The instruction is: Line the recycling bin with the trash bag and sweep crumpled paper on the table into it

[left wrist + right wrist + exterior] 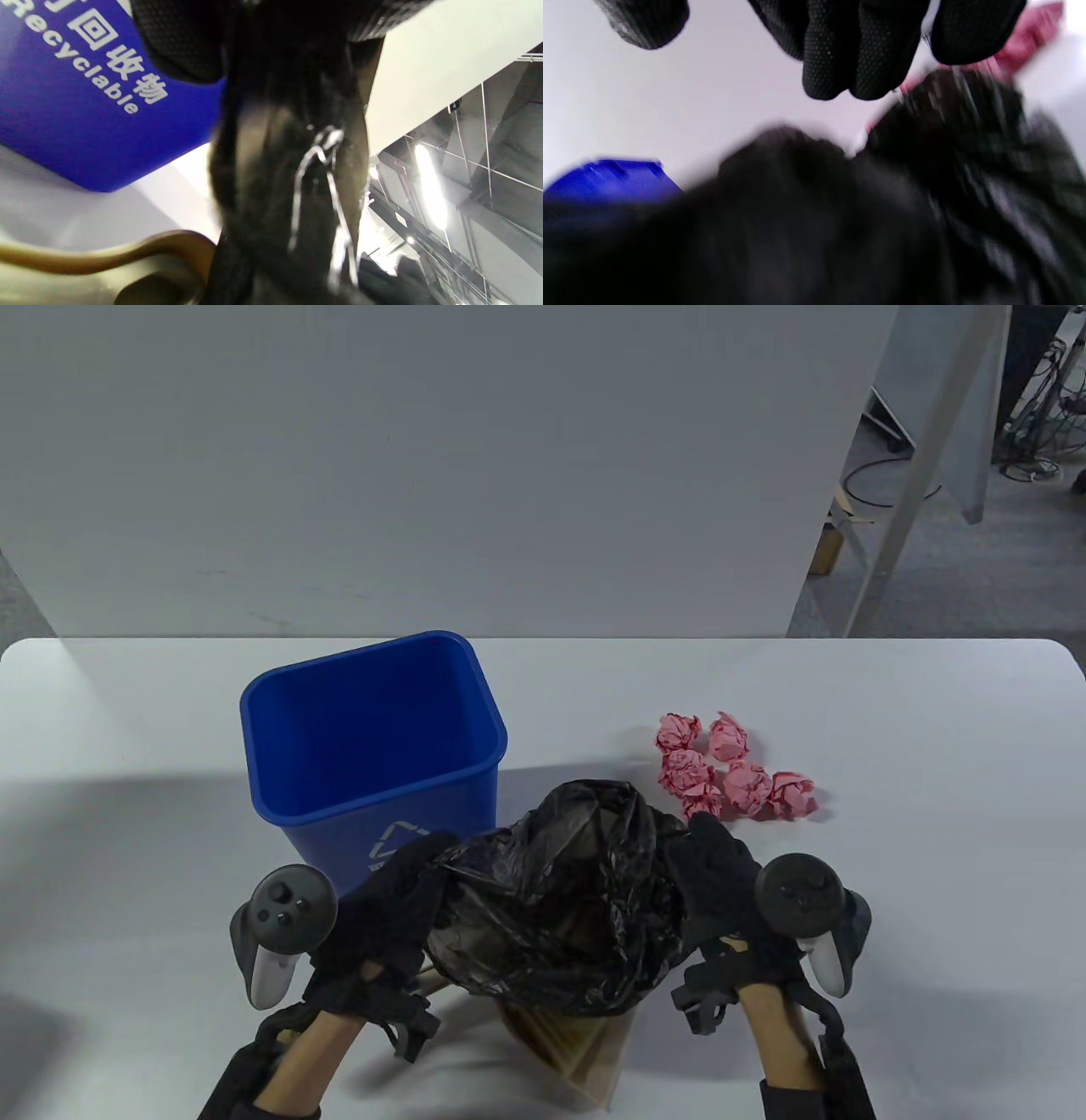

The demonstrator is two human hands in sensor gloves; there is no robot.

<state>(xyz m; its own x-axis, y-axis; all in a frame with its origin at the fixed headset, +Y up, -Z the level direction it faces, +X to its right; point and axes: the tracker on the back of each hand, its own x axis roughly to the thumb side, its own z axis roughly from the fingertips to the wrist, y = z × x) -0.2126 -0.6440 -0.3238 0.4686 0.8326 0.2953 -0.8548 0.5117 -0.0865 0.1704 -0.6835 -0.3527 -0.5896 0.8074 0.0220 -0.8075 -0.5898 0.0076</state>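
Bin [373, 746], blue and upright with its mouth unlined, stands on the white desk [933, 857]; its front wall carries a recycling mark and the word "Recyclable". In front of the bin and a little to its right, the left hand [386, 916] grips the left edge of the black trash bag [560, 899], fingers curled into the plastic. The bag hangs crumpled and puffed between both hands, above the desk, its near side overlapping the bin's front right corner. The right hand [721, 891] holds the bag's right edge; whether its fingers pinch or only press the plastic, I cannot tell. Right of the bin, just beyond the bag, six pink paper balls [734, 776] lie clustered on the desk.
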